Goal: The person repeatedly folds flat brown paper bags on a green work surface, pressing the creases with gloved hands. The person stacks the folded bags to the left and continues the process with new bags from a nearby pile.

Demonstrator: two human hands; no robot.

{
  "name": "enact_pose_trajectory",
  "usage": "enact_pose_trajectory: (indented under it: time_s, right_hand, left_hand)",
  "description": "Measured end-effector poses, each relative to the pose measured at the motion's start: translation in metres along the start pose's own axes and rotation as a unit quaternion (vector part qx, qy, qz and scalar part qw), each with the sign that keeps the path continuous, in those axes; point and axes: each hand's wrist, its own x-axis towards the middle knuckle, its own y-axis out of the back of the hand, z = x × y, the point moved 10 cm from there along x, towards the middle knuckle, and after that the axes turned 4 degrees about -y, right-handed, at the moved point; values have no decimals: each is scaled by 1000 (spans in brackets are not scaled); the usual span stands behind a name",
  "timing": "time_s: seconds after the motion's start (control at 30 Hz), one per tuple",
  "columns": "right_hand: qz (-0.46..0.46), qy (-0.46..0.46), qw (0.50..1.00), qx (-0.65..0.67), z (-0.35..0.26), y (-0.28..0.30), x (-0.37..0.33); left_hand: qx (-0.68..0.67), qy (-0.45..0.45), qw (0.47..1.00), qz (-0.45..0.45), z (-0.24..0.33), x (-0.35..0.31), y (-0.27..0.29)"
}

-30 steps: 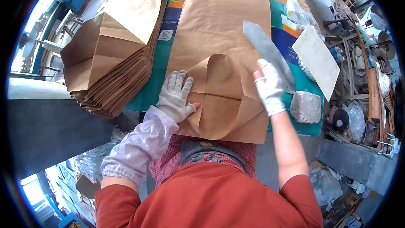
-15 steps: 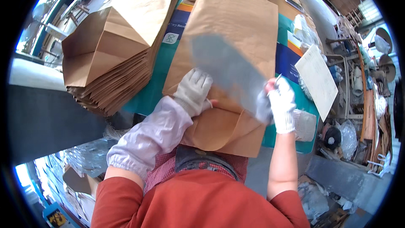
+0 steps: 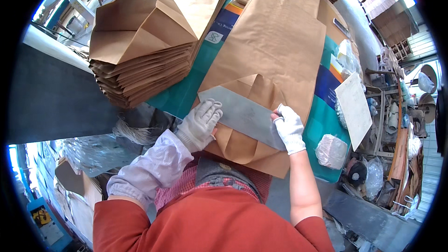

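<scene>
The long, flat grey plate (image 3: 242, 114) lies across the brown paper bag's (image 3: 275, 42) opened end, slanting down rightward from the white-gloved left hand (image 3: 201, 120), fingers extended and unclenched over its left end, to the white-gloved right hand (image 3: 288, 128), fingers closed on its right.

The plate (image 3: 242, 114) looks smooth, the paper bag (image 3: 275, 51) matt.
</scene>
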Motion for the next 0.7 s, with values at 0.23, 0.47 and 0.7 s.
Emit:
enact_pose_trajectory:
  time_s: [0.23, 0.47, 0.7]
  right_hand:
    - [12, 32, 999, -15, -6, -4, 2]
    - [67, 119, 990, -27, -43, 6, -18]
    - [22, 206, 969, -136, -54, -26, -49]
  left_hand:
    - [-3, 14, 999, -42, -4, -3, 2]
    - [-63, 0, 997, -45, -3, 8, -4]
    - [36, -9, 993, -116, 9, -1, -17]
